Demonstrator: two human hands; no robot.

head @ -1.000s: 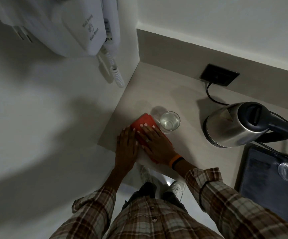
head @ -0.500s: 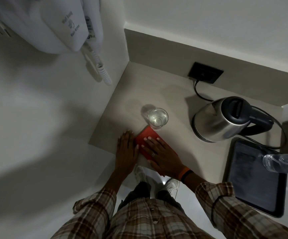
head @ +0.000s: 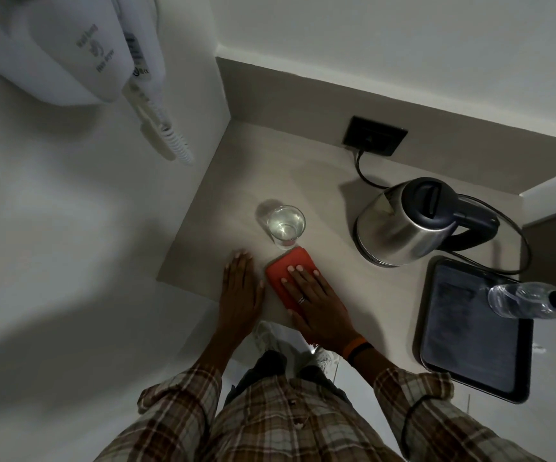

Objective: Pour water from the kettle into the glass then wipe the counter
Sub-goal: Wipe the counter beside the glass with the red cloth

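Note:
A clear glass [head: 286, 226] with water in it stands upright on the beige counter [head: 270, 168]. To its right, the steel kettle [head: 403, 225] with a dark lid and handle sits on its base. A folded red cloth [head: 285, 265] lies on the counter just in front of the glass, close to its foot. My right hand [head: 316, 301] presses flat on the cloth, fingers spread, covering its near half. My left hand [head: 241, 288] rests flat on the bare counter just left of the cloth, holding nothing.
A black tray [head: 470, 328] sits at the counter's right, with a plastic water bottle [head: 520, 300] over its far corner. The kettle's cord runs to a black socket [head: 375, 135] on the back wall. A white wall hair dryer [head: 80, 51] hangs at the upper left.
My right hand has slid the red cloth from the glass's left side toward me and rightward, to a spot in front of the glass. My left hand stayed beside it.

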